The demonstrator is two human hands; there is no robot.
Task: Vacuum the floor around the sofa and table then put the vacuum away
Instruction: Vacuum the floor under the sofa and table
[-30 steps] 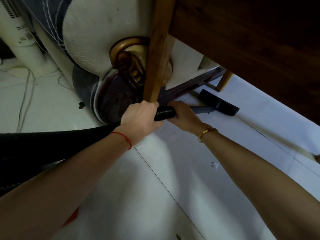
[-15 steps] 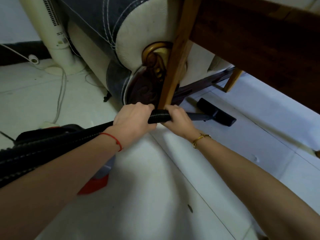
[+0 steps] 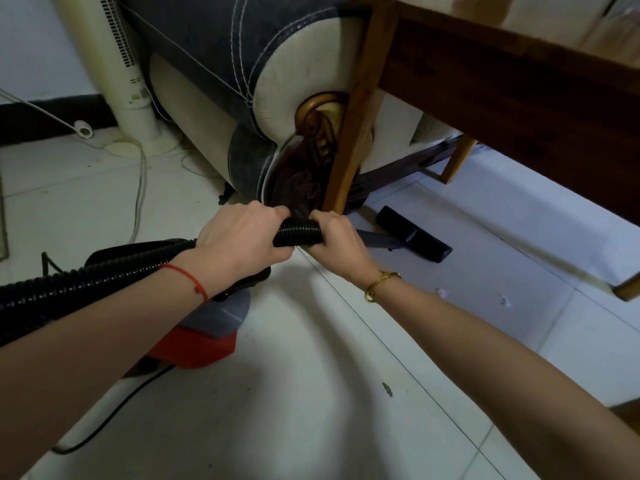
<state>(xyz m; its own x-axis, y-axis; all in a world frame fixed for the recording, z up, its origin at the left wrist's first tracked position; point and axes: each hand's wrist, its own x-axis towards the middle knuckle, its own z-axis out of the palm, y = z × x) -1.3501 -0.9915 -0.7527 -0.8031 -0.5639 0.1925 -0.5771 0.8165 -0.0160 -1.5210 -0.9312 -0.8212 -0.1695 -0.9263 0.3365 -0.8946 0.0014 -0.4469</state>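
White tile floor (image 3: 311, 393) everywhere, with bits of debris lying on it. I'm gripping the black ribbed hose (image 3: 298, 232) with both hands: my left hand (image 3: 242, 244) is closed around it, and my right hand (image 3: 337, 242) is wrapped tight just ahead. The nozzle head (image 3: 412, 233) is sitting flat on the floor under the desk (image 3: 502, 81), near the sofa (image 3: 249, 64). The red vacuum body (image 3: 207, 327) is sitting below my left arm.

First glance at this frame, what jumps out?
Both hands, left hand and right hand, grip the black ribbed hose at centre frame, right by the wooden table leg. The floor nozzle sits on the white tile under the table, beside the sofa arm. The red and grey vacuum body rests under the left forearm.
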